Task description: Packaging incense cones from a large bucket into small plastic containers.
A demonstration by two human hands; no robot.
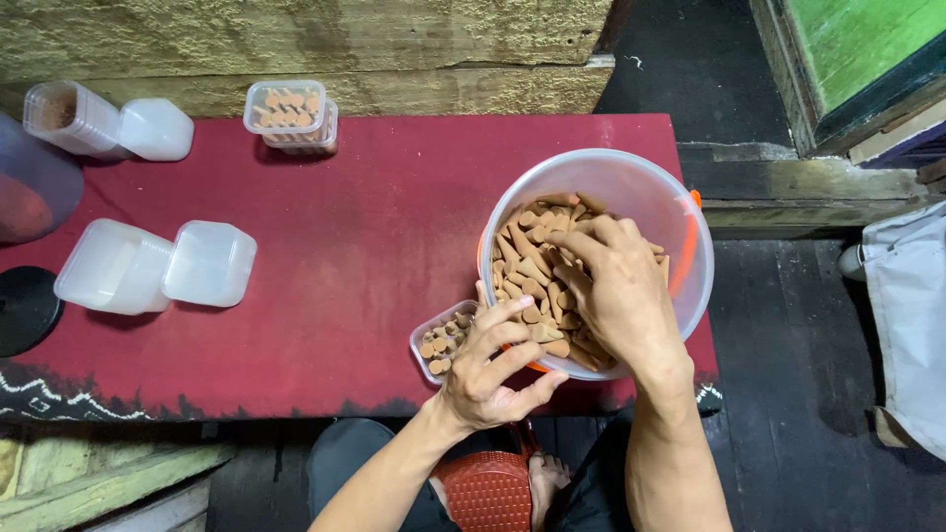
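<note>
Left hand (490, 374) fingers spread open over small box (440, 340); right hand (616, 286) fingers gripping cones (527, 266) in bucket (631, 177).

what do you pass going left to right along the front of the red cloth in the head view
stack of empty clear tubs → small tub of cones → left hand → right hand in the bucket of cones

Both forearms are bare, with no sleeves, watch or rings on the left hand (490, 369) or right hand (613, 286). Dark trousers cover the knees (just below the red cloth's (345, 227) patterned edge).
</note>
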